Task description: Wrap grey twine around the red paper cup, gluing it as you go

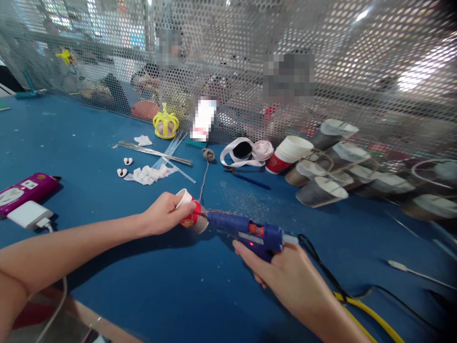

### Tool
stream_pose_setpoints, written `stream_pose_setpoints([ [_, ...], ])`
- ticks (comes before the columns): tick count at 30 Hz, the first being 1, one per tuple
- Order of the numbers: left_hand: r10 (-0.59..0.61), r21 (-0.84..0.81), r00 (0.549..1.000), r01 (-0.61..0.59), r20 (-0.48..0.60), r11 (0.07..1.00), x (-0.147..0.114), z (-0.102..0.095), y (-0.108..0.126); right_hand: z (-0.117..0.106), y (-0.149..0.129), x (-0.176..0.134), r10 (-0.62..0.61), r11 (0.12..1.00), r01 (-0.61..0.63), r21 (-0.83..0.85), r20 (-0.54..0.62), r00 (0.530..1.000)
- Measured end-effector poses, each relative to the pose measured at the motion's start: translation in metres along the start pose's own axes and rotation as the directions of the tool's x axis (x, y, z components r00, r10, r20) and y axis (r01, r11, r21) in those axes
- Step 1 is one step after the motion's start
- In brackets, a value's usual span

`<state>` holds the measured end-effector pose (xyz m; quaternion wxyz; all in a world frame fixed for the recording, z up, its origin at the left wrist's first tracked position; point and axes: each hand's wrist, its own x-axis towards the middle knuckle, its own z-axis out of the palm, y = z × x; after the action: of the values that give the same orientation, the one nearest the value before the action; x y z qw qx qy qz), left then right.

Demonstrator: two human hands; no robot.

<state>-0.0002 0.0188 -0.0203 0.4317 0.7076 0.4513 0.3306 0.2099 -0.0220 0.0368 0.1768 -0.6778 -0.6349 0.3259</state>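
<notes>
My left hand is closed around a red and white paper cup that is tipped on its side. Grey-brown cord covers the cup's right end, and a strand of yarn leads from it up to a small grey ball. In my right hand is a blue glue gun, gripped by its handle, with a red light lit on its side. Its nozzle points left and meets or nearly meets the cup; exact contact is hard to tell. A clear glue stick shows at its back.
Stacked paper cups and several cord-wrapped cups stand at right. Scissors, metal wires, crumpled tissue, and a yellow crown-shaped piece lie farther back. A purple power strip is left; a perforated metal screen rises behind.
</notes>
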Motion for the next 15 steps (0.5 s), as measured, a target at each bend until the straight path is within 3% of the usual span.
stream_pose_setpoints([
  [8, -0.021, -0.027, 1.0, 0.021, 0.0, 0.999, -0.0002, -0.0002, 0.001, 0.0015, 0.0055, -0.0019, -0.143, 0.989, 0.142, -0.031, -0.035, 0.989],
  [15, -0.046, -0.017, 0.999, 0.046, -0.023, 0.999, 0.0003, 0.0008, -0.0002, 0.0012, 0.0037, -0.0027, -0.194, 0.98, 0.19, -0.058, -0.064, 0.979],
])
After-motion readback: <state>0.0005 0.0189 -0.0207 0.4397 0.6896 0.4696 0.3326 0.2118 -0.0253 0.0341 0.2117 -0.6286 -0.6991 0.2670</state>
